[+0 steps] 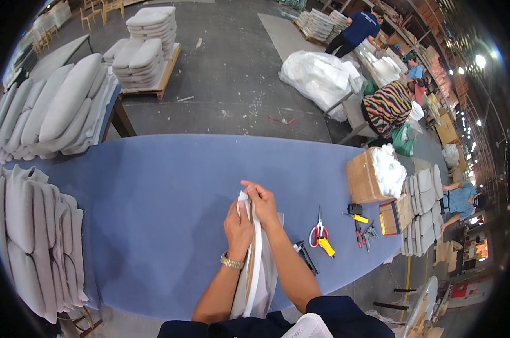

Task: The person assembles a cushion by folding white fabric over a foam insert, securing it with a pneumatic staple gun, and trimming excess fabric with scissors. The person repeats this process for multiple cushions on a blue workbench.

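Two hands meet at the lower centre of the frame — the left hand and right hand both pinch the top edge of a white cushion cover stood on edge over the blue table, apparently mid-job. Scissors lie untouched to the right. Finished grey cushions line the left edge — more are stacked on a pallet at the upper left.

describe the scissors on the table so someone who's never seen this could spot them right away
Start at the long blue table and go to its right part, just right of the person's right hand. The scissors lie there, blades pointing away from the person. Their red handle loops set them apart from the yellow-and-black tool and small hand tools further right.
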Demonstrator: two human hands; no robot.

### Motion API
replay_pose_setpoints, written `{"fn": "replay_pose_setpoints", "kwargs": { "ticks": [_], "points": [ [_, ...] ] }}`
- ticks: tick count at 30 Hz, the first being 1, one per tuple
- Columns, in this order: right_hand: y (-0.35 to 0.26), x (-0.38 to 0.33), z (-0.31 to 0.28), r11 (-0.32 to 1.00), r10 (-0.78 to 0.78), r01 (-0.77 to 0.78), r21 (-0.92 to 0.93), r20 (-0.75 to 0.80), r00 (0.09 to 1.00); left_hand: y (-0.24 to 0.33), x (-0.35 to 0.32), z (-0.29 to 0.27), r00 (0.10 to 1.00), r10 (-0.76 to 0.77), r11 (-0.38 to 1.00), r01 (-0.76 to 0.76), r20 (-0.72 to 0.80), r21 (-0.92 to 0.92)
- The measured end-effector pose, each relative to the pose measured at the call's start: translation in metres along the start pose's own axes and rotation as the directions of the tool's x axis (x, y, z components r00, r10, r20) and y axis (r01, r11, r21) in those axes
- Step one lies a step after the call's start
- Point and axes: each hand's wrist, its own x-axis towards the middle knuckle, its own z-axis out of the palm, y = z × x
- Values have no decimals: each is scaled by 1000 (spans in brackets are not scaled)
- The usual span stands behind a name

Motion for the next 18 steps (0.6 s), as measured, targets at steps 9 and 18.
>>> {"fn": "replay_pose_setpoints", "kwargs": {
  "ticks": [9,18],
  "points": [
    [-1,-27,-26,989,-130,134,62,-64,989,5,-23,18,985,152,986,-157,-85,-56],
    [-13,-47,-19,950,-304,306,-60,39,952,-9,-40,8,974,194,973,-206,-116,-105]
  ]
}}
